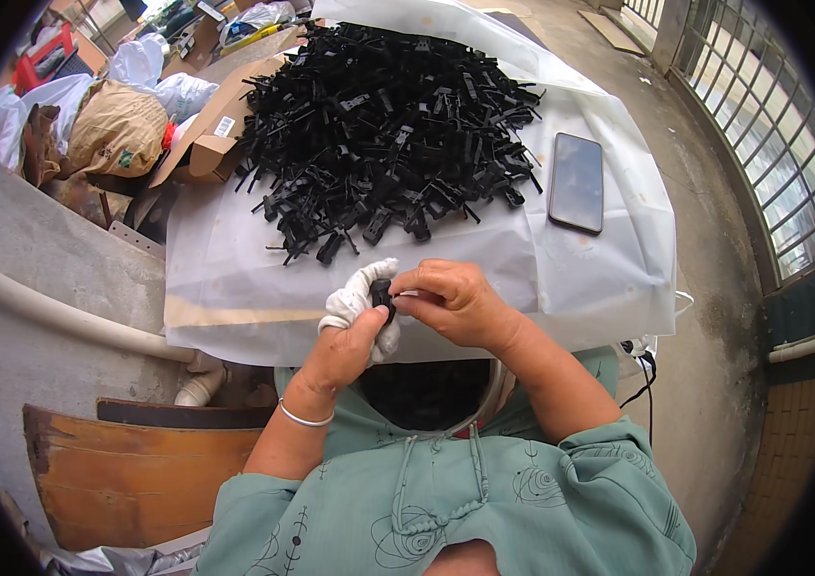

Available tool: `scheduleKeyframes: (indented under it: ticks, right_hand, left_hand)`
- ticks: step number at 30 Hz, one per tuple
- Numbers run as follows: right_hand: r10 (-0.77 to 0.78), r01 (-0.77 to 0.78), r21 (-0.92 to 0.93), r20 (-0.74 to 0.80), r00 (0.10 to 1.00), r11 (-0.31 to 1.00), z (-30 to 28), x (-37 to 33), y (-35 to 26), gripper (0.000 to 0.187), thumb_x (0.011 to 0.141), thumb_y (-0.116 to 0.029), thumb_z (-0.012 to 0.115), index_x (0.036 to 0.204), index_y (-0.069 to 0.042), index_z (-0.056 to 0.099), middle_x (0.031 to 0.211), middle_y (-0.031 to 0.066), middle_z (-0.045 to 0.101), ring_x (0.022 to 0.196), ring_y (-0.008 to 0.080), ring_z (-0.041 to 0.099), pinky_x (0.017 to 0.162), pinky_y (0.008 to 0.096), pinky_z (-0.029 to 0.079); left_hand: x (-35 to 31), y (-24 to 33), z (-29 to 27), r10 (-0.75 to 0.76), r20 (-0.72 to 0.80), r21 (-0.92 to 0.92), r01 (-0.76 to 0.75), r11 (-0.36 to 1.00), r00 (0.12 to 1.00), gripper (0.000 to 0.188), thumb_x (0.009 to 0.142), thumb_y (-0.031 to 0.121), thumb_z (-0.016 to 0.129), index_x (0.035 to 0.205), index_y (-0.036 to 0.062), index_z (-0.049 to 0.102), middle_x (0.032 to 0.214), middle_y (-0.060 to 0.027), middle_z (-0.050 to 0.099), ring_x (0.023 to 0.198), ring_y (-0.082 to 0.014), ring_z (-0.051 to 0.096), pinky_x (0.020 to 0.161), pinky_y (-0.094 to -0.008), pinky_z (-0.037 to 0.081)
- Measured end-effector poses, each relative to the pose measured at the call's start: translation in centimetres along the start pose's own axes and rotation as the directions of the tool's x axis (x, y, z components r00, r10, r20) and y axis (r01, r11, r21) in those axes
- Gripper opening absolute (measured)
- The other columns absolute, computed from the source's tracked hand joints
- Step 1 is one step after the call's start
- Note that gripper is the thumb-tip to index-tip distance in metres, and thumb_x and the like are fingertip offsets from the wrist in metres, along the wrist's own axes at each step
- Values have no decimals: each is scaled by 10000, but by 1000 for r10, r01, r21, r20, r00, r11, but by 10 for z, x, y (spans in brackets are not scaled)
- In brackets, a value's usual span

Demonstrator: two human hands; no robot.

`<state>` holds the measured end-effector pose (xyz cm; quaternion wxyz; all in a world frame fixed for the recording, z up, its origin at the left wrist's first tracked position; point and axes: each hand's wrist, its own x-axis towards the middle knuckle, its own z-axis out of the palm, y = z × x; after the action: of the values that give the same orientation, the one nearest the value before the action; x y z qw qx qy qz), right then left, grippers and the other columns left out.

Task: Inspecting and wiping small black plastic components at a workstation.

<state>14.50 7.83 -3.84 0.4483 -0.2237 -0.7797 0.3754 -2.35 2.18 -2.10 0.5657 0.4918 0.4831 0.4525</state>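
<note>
My left hand [354, 338], its fingers covered by white cloth [355, 300], is closed around a small black plastic part [382, 296]. The bare thumb presses on the part's near end. My right hand [455, 302] is at the part's right side, thumb and forefinger pinched together. Whatever sits between those two fingertips is too small to make out. Beyond both hands lies a big heap of black plastic parts [388, 134], many with thin stems sticking out.
White plastic sheeting [580, 278] covers the table. A phone [576, 182] lies right of the heap, and a cardboard box [211, 149] stands to its left. A dark-looking bucket [496, 394] is between my knees. Stuffed bags [118, 125] crowd the far left; a barred window [763, 115] is at right.
</note>
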Motion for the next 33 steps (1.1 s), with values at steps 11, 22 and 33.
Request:
scheduleKeyframes:
  ticks: [11,22,33]
  right_hand:
    - [164,-186,141,153,975,972,4,-3,-1,218,919,-196,510,820,-5,550,610,77,504,548,170,442,547,323,411]
    - [258,-277,30,279,925,961,1,-2,-5,265,916,-190,499,748,13,529,610,145,507,541,220,468,555,365,414]
    - [236,-223,-119,111,965,968,-10,0,2,217,892,-187,534,784,2,537,598,135,497,535,249,478,532,355,402]
  left_hand:
    - [1,-5,11,195,-53,233,-177,956,979,259,841,2,441,1098,10,461,839,-50,531,703,-97,492,647,-226,432]
    - [-17,20,3,94,9,506,-85,858,996,304,839,111,536,1112,-15,487,920,-169,587,835,-235,573,768,-309,460]
    - [23,1,-33,221,-73,671,-116,732,972,319,843,62,519,1155,-2,532,974,-132,589,803,-213,565,724,-304,467]
